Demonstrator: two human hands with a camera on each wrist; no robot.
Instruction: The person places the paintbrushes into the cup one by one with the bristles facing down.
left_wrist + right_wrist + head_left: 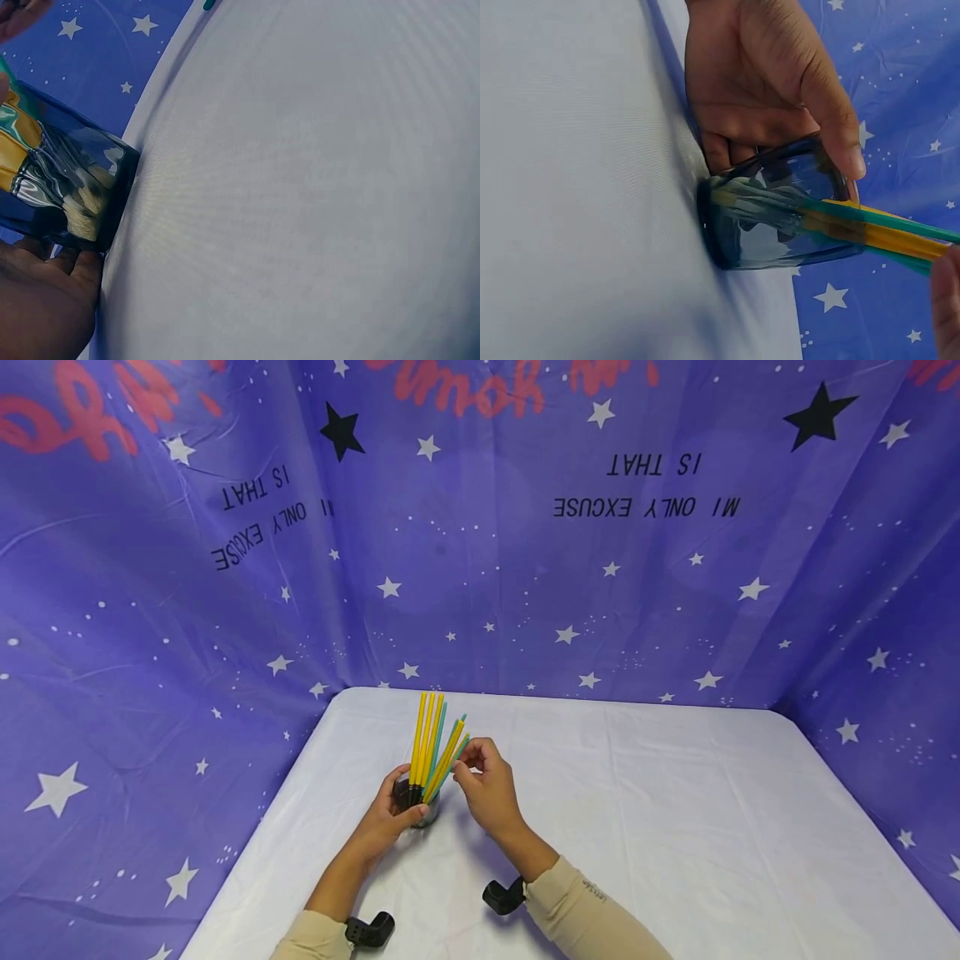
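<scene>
A dark tinted glass cup [780, 244] stands on the white table, with several paintbrushes in it, bristles down. Their handles are yellow [427, 735] and teal, fanned into a left and a right cluster. My left hand [381, 833] grips the cup from its left side, thumb near the rim and fingers round the back. To the right of the cup, my right hand [491, 789] pinches a teal-handled paintbrush [467, 740] of the leaning right cluster between thumb and fingertips. Pale bristles [84, 210] show through the cup's wall in the left wrist view.
White cloth covers the table [675, 827], which runs back to a purple curtain [510, 552] with stars and lettering. Each wrist wears a black camera mount, one on the left [371, 930] and one on the right [503, 897].
</scene>
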